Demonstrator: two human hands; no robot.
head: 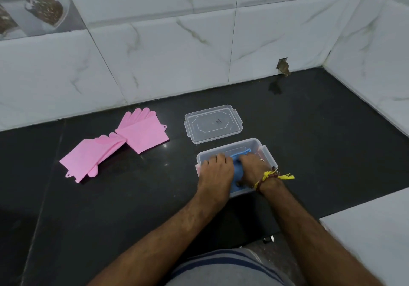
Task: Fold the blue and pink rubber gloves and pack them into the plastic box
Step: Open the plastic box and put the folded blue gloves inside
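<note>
A clear plastic box (pixel 264 150) stands on the black counter in front of me. Both hands are inside it, pressing down on folded blue rubber gloves (pixel 238 170). My left hand (pixel 215 170) covers the left half of the box, palm down on the blue rubber. My right hand (pixel 254 168), with a yellow thread band at the wrist, holds the blue gloves from the right. Only a strip of blue shows between and beyond the hands. Two pink rubber gloves lie flat on the counter to the left, one (pixel 143 130) farther back and one (pixel 93 157) nearer, their fingers overlapping.
The box's clear lid (pixel 213 123) lies flat just behind the box. White marble-look tiled walls close the counter at the back and right. A white ledge (pixel 371 230) sits at the lower right. A small hole in the wall (pixel 283 65) shows at the back.
</note>
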